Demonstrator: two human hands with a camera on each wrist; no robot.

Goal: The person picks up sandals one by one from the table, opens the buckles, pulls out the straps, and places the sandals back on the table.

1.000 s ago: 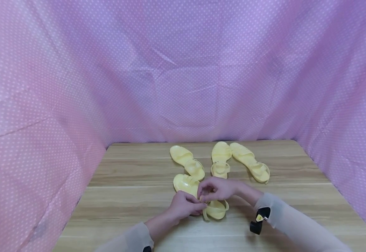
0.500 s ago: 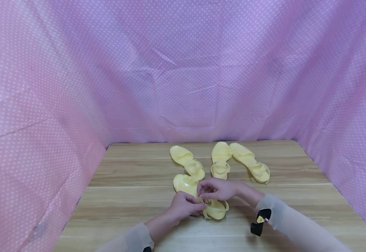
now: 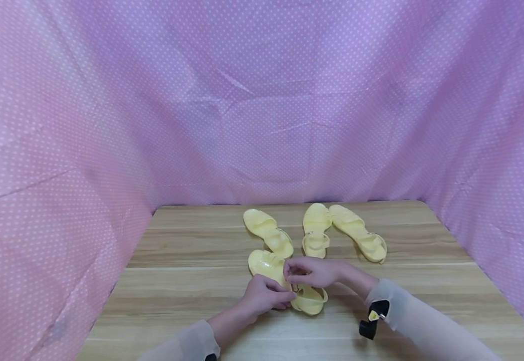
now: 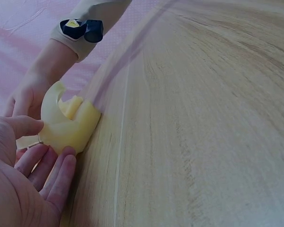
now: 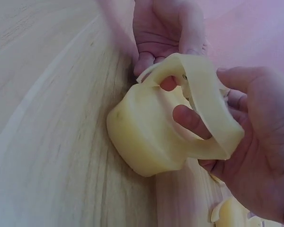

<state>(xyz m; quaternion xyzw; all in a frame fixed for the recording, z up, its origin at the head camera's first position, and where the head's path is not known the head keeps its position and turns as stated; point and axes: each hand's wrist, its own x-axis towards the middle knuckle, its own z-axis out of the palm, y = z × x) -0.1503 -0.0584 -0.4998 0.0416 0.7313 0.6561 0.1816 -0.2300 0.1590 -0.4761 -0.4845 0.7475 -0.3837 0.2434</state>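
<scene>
A pale yellow sandal (image 3: 262, 261) lies toe up and to the left on the wooden table, nearest the person. My left hand (image 3: 264, 296) pinches the ankle strap beside its small metal buckle (image 4: 39, 139), thumb above and fingers beneath. From the other side comes my right hand (image 3: 313, 271), its thumb and fingers pinching at the strap (image 5: 206, 94) close to the buckle. One right finger (image 5: 191, 120) shows through the strap's loop. Both hands hide the sandal's middle; its heel (image 5: 142, 137) shows in the right wrist view.
Behind the hands lie three more yellow sandals: one at the left (image 3: 259, 223), one in the middle (image 3: 317, 218), and one slanting at the right (image 3: 356, 230). A pink dotted cloth (image 3: 262, 125) encloses the table (image 3: 176, 281) at the back and sides.
The loose strap end that hung below my left fingertips is no longer seen there. The buckle now shows between the hands. My right hand has shifted slightly; the left stays put.
</scene>
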